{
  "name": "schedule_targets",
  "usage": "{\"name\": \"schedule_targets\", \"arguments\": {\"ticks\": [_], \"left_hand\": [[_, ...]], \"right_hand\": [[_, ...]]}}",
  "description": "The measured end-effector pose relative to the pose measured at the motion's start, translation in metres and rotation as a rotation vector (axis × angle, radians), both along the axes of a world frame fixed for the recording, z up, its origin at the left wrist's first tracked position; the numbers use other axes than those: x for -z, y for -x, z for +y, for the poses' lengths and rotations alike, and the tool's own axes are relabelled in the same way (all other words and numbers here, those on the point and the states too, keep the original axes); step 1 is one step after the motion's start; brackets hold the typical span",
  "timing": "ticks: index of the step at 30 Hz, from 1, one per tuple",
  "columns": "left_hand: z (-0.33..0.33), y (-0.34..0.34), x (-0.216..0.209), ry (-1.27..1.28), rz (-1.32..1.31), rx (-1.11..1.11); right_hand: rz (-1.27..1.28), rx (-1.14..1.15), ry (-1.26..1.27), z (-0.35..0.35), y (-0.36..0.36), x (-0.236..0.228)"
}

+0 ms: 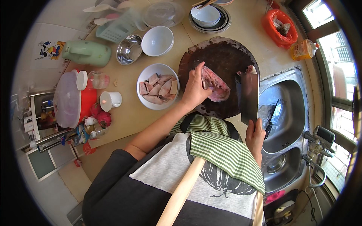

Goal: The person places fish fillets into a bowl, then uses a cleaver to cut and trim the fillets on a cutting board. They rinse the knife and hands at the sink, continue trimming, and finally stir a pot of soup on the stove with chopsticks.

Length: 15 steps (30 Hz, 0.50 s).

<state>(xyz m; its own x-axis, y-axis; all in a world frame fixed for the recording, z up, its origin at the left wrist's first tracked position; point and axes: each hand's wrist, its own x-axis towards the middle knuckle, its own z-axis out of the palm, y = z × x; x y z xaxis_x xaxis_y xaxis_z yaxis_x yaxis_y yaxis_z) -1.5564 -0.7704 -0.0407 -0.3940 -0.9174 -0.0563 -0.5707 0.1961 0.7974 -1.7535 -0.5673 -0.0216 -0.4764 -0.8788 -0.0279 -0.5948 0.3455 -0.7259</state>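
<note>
My left hand [194,88] pinches the edge of a pinkish piece of raw fish [218,87], fingers at its far side and thumb at the near side. The fish lies tilted over a round, dark wooden chopping board [218,51]. In my right hand [255,133] is the handle of a cleaver [249,100], its broad blade pointing away from me over the board's right part. A smaller raw scrap [250,69] shows at the blade's far end, partly hidden by it. Left of the board, a white bowl [141,98] holds several cut fish pieces [160,88].
The metal sink [290,86] on the right holds a knife [277,111]. A red-bagged bin [269,28] and soap bottle [301,51] stand beyond it. Bowls [158,40], a green jug [88,53], a white mug [110,100] and a red lidded container [86,105] line the left counter.
</note>
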Motion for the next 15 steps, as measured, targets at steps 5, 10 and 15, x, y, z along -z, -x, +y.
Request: {"name": "schedule_targets", "arguments": {"ticks": [5,10,15], "left_hand": [[-0.005,0.002,-0.008,0.368,-0.223,0.134],[-0.017,0.007,-0.011,0.47,-0.387,0.255],[-0.018,0.019,-0.015,0.527,-0.481,0.276]], "right_hand": [[-0.078,0.016,-0.111,0.005,0.002,-0.013],[-0.054,0.031,-0.032,0.009,0.002,-0.009],[-0.006,0.05,0.001,0.013,0.002,-0.006]]}}
